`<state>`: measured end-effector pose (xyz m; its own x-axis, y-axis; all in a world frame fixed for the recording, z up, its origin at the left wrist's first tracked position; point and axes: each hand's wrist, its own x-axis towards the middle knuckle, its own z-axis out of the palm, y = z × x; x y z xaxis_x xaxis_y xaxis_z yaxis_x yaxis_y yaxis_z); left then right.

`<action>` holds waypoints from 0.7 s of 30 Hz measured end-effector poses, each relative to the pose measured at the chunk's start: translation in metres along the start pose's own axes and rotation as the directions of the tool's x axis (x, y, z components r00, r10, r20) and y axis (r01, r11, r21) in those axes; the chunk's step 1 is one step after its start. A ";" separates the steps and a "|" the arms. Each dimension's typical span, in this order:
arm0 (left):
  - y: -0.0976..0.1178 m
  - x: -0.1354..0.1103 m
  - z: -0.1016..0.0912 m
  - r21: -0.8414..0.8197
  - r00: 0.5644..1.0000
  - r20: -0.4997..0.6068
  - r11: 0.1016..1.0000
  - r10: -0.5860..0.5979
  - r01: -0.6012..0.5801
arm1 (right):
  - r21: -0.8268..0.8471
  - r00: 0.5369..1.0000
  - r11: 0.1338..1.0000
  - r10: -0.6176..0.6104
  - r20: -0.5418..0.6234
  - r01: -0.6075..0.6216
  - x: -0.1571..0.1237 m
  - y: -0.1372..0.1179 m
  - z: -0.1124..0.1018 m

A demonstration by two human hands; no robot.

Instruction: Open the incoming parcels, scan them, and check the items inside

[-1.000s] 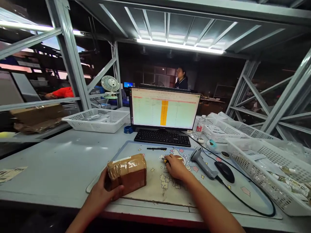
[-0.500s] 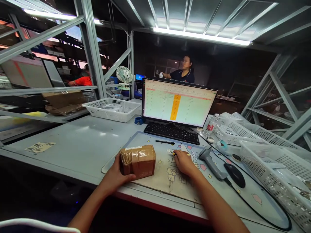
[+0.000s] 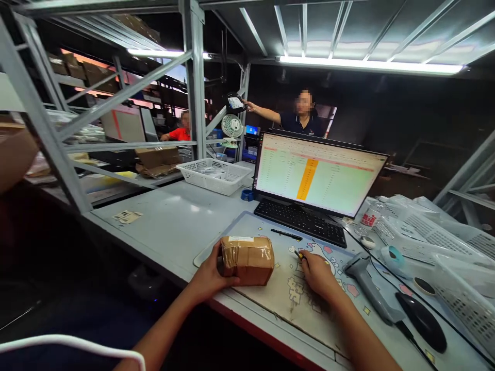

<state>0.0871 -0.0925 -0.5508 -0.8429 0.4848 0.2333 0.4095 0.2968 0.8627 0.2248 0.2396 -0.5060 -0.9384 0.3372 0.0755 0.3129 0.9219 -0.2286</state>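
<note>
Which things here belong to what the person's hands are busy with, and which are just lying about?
Seemingly in use:
taped cardboard box, held by the left hand
small yellow-and-black tool, in the right hand

Apparently just lying about:
black pen
grey scanner
black mouse
keyboard

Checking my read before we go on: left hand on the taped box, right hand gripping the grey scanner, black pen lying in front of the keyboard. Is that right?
Not quite: the right hand holds a small yellow-and-dark tool, while the grey scanner lies untouched beside it, as the head view shows. The rest stands.
</note>
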 end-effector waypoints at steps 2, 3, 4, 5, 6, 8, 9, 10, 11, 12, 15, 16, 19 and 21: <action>0.001 0.000 0.000 0.000 1.000 -0.006 1.000 -0.006 0.006 | 0.007 1.000 1.000 -0.012 -0.006 0.012 0.001 0.002 0.003; 0.002 -0.001 0.000 0.004 1.000 -0.012 1.000 -0.012 0.012 | 0.010 1.000 1.000 -0.018 -0.011 0.018 0.002 0.003 0.005; 0.003 -0.001 0.000 0.011 1.000 -0.019 1.000 -0.020 0.020 | 0.010 1.000 1.000 -0.023 -0.013 0.023 0.002 0.004 0.006; 0.004 -0.001 -0.001 0.020 0.999 -0.024 0.999 -0.028 0.029 | 0.008 1.000 1.000 -0.023 -0.013 0.023 0.003 0.005 0.006; 0.005 -0.001 -0.001 0.029 0.999 -0.029 0.999 -0.034 0.034 | 0.006 1.000 1.000 -0.020 -0.009 0.020 0.003 0.005 0.006; 0.006 -0.002 -0.001 0.043 0.999 -0.022 0.999 -0.032 0.033 | 0.008 1.000 1.000 -0.015 -0.002 0.015 0.002 0.004 0.004; 0.005 -0.002 -0.001 0.046 0.999 -0.019 0.998 -0.032 0.033 | 0.009 1.000 1.000 -0.015 -0.001 0.015 0.001 0.003 0.003; 0.005 -0.003 -0.001 0.050 0.999 -0.017 0.998 -0.032 0.033 | 0.006 1.000 1.000 -0.018 0.001 0.018 0.000 0.002 0.002; 0.003 -0.002 -0.001 0.053 0.999 -0.018 0.998 -0.030 0.031 | -0.004 1.000 1.000 -0.025 0.001 0.025 -0.001 0.000 0.000; 0.002 -0.002 -0.001 0.058 0.999 -0.021 0.998 -0.029 0.030 | -0.019 0.999 0.999 -0.035 0.002 0.035 -0.002 0.000 -0.001; -0.002 0.000 -0.001 0.077 0.999 -0.028 0.996 -0.033 0.035 | -0.056 0.998 0.997 -0.060 0.014 0.060 -0.003 0.000 -0.002; -0.003 0.001 -0.001 0.079 0.999 -0.028 0.996 -0.037 0.039 | -0.053 0.998 0.997 -0.056 0.013 0.057 -0.002 0.002 -0.002; -0.001 0.003 -0.001 0.079 0.998 -0.028 0.995 -0.052 0.054 | -0.008 1.000 1.000 -0.022 -0.004 0.022 0.002 0.011 -0.001; 0.002 0.003 -0.001 0.087 0.998 -0.022 0.994 -0.061 0.062 | 0.022 0.999 1.000 0.005 -0.035 -0.005 0.006 0.020 0.000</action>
<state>0.0847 -0.0917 -0.5482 -0.8736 0.4479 0.1903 0.3851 0.3970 0.8332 0.2253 0.2601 -0.5100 -0.9311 0.3486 0.1077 0.3139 0.9159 -0.2502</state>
